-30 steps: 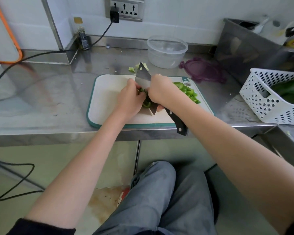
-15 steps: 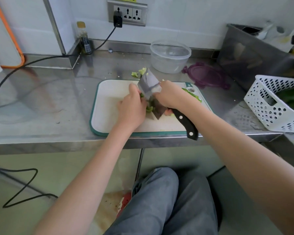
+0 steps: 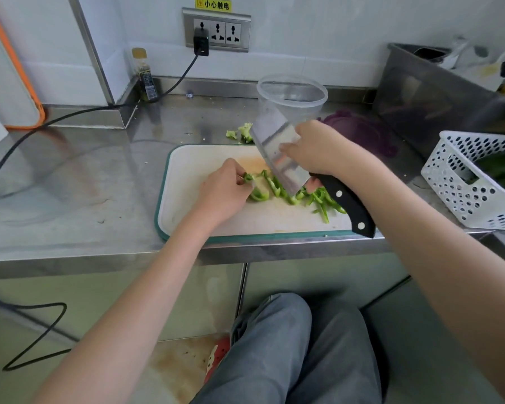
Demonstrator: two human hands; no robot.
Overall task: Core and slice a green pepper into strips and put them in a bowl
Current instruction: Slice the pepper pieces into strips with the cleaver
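Observation:
A white cutting board with a teal rim lies on the steel counter. Green pepper strips are spread across its middle and right. My left hand pinches a remaining pepper piece against the board. My right hand grips a cleaver where blade meets black handle, the blade tilted with its edge down among the strips. A clear plastic bowl stands behind the board, apparently with nothing in it. The pepper core lies on the counter just behind the board.
A purple lid lies right of the bowl. A white perforated basket holding green peppers sits at the right, with a steel bin behind it. A black cable runs from the wall socket across the counter; a small bottle stands in the corner.
The cleaver has shifted right, away from my left hand, uncovering freshly cut strips between the hands. The camera has moved closer and tilted down.

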